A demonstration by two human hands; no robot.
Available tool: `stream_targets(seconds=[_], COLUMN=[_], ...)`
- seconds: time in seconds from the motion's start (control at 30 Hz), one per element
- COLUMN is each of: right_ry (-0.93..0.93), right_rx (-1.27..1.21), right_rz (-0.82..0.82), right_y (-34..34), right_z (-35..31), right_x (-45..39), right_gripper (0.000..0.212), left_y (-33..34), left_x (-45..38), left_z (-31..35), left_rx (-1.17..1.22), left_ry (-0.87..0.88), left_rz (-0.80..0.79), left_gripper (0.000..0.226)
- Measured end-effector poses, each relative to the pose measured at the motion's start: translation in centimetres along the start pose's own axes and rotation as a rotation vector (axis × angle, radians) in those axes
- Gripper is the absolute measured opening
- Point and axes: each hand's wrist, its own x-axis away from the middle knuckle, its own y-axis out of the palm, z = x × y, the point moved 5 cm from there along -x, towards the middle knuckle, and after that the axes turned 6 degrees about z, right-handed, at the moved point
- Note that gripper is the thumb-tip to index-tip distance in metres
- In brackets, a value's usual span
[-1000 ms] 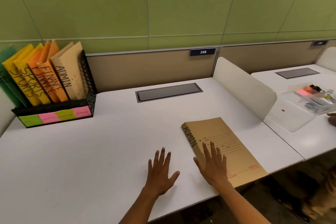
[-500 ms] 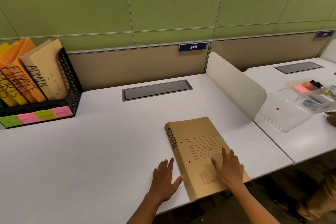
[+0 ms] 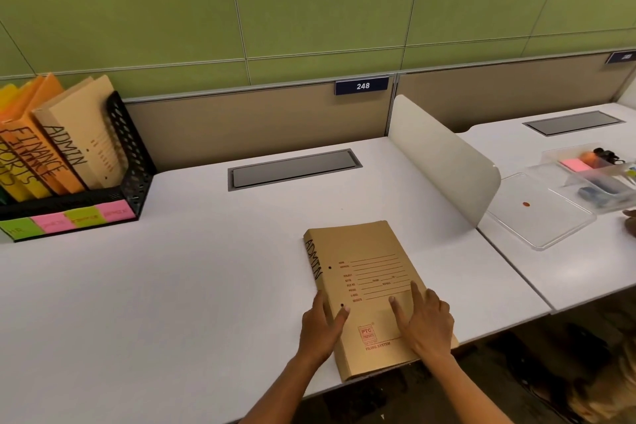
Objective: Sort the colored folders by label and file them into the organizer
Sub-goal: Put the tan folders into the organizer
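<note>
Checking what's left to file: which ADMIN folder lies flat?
The brown ADMIN folder on the desk under both hands; the other ADMIN folder stands in the black organizer.

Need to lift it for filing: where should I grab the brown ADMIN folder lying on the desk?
Grip the ADMIN folder by its near end, which overhangs the desk edge; come from the front, fingers under, thumb on top.
</note>
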Motion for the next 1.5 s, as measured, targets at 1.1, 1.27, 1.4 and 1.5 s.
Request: stream_targets(seconds=[1.1, 1.27, 1.4, 1.5], right_ry=[-0.225, -0.293, -0.374, -0.482], right_rx=[-0.192, -0.213, -0.359, -0.443], right_rz=[-0.152, -0.134, -0.099, -0.055], right_y=[3.7, 3.0, 0.7, -1.8], right_z=[-21.4, -29.0, -36.8, -43.1], right_x=[10.6, 11.8, 12.1, 12.2], right_gripper=[0.08, 0.079, 0.079, 0.078], left_y=[-21.2, -27.4, -32.2, -35.3], left_x=[1.3, 1.8, 2.5, 3.0], left_z=[-8.4, -9.8, -10.6, -11.0], left_rx=[0.377, 0.364, 0.354, 0.347], left_ry=[-0.228, -0.119, -0.031, 0.018], left_rz=[0.312, 0.356, 0.383, 0.426], left_gripper=[0.024, 0.018, 0.016, 0.019])
